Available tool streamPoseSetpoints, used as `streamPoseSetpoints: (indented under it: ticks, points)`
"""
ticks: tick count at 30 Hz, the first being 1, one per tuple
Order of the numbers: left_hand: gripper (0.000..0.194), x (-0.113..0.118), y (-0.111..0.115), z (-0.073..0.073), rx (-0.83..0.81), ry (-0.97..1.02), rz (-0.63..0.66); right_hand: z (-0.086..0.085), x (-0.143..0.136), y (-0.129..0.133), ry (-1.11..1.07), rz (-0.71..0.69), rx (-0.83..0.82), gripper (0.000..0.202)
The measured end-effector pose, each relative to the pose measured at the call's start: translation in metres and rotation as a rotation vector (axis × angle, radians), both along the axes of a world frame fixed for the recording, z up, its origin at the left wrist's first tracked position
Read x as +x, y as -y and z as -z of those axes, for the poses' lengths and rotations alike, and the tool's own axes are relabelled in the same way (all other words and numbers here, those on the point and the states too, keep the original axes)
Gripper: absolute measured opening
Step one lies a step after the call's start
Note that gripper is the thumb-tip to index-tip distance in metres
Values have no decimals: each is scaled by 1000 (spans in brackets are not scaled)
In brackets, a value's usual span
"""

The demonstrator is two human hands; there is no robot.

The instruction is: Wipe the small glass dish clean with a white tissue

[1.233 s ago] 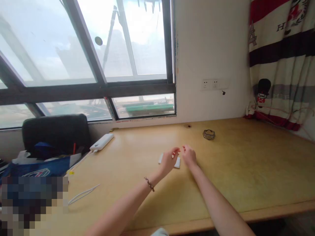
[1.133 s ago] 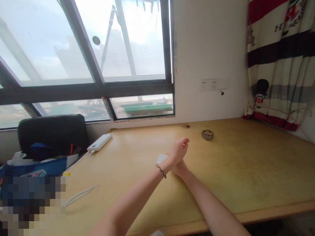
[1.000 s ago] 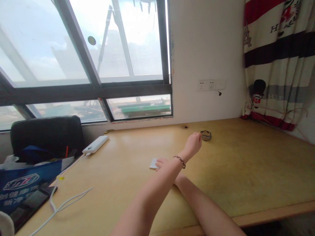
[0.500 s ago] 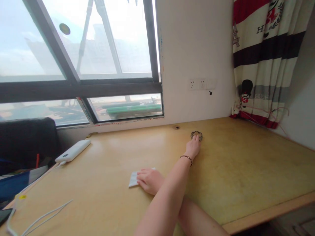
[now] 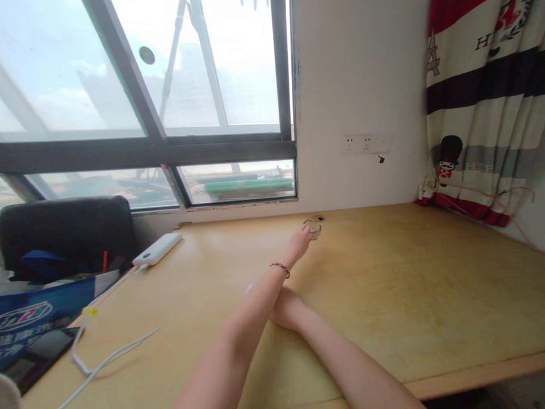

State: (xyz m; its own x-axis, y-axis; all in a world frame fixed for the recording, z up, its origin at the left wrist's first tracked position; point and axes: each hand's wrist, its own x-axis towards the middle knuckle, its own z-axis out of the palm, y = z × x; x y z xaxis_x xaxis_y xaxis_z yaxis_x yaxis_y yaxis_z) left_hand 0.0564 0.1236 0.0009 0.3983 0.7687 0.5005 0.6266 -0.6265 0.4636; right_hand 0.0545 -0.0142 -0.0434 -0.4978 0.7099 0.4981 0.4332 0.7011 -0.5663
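The dish [image 5: 314, 230] is showing beside the tabletop hole [image 5: 321, 218]; we are pinching its near rim in our left hand [image 5: 299, 243], ideally holding it level, and cannot tell whether our half-hidden right hand [image 5: 287, 309] is gripping anything.

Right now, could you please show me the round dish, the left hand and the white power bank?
Round dish [image 5: 318, 230]: head view, right side of its wall.
Left hand [image 5: 299, 243]: head view, back of the hand.
White power bank [image 5: 158, 249]: head view, middle of top face.
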Motion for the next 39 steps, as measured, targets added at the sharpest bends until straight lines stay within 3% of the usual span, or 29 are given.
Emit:
streamPoseSetpoints:
  ticks: [3,8,11,14,19,28,39]
  points:
    - [14,-95,4,-2,-12,160,-28,-9,2,6,164,-23,43,29]
    - [9,-240,39,14,-87,206,-219,-17,2,9,272,-30,44,30]
    - [9,-298,58,22,-76,190,-289,-14,1,9,251,-34,22,32]
    - [13,-333,64,27,-33,184,-367,-11,1,9,246,-33,8,32]
    - [18,-351,53,38,-4,148,-399,-9,1,8,260,-22,-41,34]
    - [20,-338,38,51,-12,44,-337,-8,-1,8,261,-21,-76,34]
    - [28,-336,29,53,34,-19,-413,-7,-1,8,235,-24,-75,34]
